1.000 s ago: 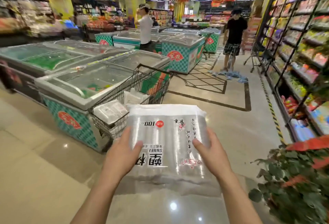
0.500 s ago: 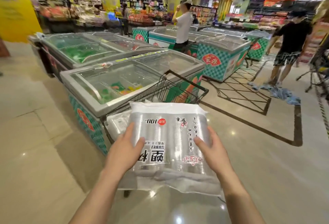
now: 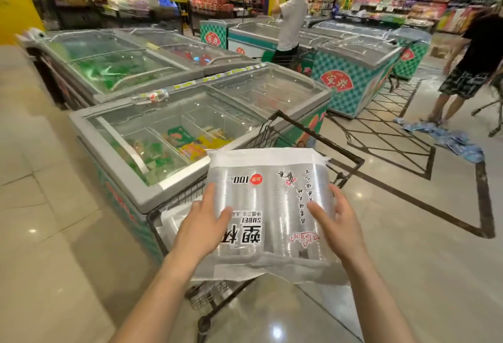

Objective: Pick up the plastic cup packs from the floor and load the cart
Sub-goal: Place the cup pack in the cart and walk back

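Head view: the person holds a clear plastic cup pack (image 3: 275, 198) with white ends, black characters and a red dot printed on its top face. The pack lies roughly flat in the air over the near end of a black wire shopping cart (image 3: 261, 137), its print upside down from this side.

The left hand (image 3: 201, 222) grips the pack's left edge, thumb pressed across the top face and one finger stretched forward along the side; the other fingers are hidden under the pack. The right hand (image 3: 340, 222) grips the right edge the same way, thumb on top and fingers wrapped around the side. Both forearms reach in from the bottom of the frame.

Inside the cart, just left of the left hand, part of another white plastic pack (image 3: 170, 222) shows behind the wire. The cart stands just beside a grey-rimmed chest freezer (image 3: 119, 168) with glass sliding lids and teal checked sides; coloured packets lie under the glass.

Farther back, a person in a white shirt (image 3: 292, 24) stands among more freezers. At the right, a person in a black shirt and patterned shorts (image 3: 473, 51) stands near blue packets (image 3: 449, 141) scattered on the glossy beige tile floor (image 3: 54, 261).
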The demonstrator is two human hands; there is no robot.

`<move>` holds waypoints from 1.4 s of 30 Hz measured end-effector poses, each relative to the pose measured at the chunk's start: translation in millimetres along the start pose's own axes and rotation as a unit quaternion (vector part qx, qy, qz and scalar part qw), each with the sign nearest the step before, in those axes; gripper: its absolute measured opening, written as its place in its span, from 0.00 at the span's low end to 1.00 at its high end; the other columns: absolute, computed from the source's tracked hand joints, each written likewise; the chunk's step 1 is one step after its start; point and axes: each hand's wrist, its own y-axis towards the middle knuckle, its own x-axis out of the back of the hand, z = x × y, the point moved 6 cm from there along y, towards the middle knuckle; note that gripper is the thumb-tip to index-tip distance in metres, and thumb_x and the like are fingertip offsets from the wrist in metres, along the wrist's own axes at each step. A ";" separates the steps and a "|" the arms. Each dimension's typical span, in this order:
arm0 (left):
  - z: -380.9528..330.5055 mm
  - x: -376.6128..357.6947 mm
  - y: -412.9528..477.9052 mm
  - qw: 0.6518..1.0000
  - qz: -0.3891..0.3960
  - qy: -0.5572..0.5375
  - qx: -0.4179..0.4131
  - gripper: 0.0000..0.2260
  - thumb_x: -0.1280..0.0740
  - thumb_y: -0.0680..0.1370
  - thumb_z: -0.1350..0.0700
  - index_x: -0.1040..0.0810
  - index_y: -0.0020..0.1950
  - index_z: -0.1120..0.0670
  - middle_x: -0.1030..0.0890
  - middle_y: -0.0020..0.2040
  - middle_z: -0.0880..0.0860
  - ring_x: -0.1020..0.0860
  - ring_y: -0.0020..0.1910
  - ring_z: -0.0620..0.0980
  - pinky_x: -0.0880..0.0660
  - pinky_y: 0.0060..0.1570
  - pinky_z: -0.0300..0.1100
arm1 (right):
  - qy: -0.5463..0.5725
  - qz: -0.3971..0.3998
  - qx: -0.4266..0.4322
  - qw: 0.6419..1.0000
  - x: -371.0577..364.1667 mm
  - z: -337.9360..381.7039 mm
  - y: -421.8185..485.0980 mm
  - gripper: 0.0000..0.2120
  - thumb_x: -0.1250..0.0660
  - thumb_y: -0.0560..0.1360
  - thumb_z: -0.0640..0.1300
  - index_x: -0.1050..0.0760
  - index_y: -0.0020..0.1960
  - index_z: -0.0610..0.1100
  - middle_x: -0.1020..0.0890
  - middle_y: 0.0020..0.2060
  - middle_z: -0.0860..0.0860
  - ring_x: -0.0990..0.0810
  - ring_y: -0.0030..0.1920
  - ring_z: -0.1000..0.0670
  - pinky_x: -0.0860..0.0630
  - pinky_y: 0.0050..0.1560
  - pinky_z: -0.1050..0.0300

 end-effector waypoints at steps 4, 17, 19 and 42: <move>10.1 -27.5 60.2 0.996 0.028 -0.086 0.009 0.33 0.41 0.80 0.42 0.55 0.79 0.43 0.39 0.77 0.52 0.36 0.73 0.53 0.36 0.67 0.49 | -0.045 -0.011 0.029 0.999 -14.3 5.6 58.8 0.34 0.32 0.69 0.63 0.35 0.72 0.56 0.24 0.65 0.58 0.25 0.64 0.55 0.27 0.64 0.48; 67.9 -131.9 237.9 0.985 0.018 -0.084 0.150 0.34 0.41 0.79 0.40 0.57 0.79 0.42 0.42 0.78 0.52 0.37 0.73 0.54 0.36 0.68 0.48 | -0.175 0.109 0.142 0.968 -108.7 -21.1 292.8 0.38 0.33 0.73 0.62 0.43 0.77 0.52 0.32 0.72 0.52 0.34 0.71 0.52 0.34 0.65 0.53; 89.0 -147.6 251.3 0.980 0.020 -0.047 0.194 0.32 0.40 0.79 0.43 0.53 0.79 0.43 0.39 0.76 0.56 0.34 0.71 0.55 0.33 0.65 0.47 | -0.223 0.147 0.160 0.950 -134.1 -30.1 315.2 0.38 0.35 0.74 0.63 0.45 0.78 0.52 0.34 0.73 0.48 0.33 0.70 0.48 0.32 0.61 0.51; 245.1 -274.3 213.4 0.895 0.200 0.114 0.381 0.31 0.39 0.76 0.42 0.45 0.77 0.46 0.53 0.80 0.51 0.54 0.77 0.57 0.38 0.70 0.59 | -0.364 0.308 0.038 0.878 -352.0 -247.8 292.0 0.35 0.33 0.75 0.51 0.46 0.77 0.56 0.38 0.71 0.40 0.35 0.67 0.39 0.30 0.62 0.42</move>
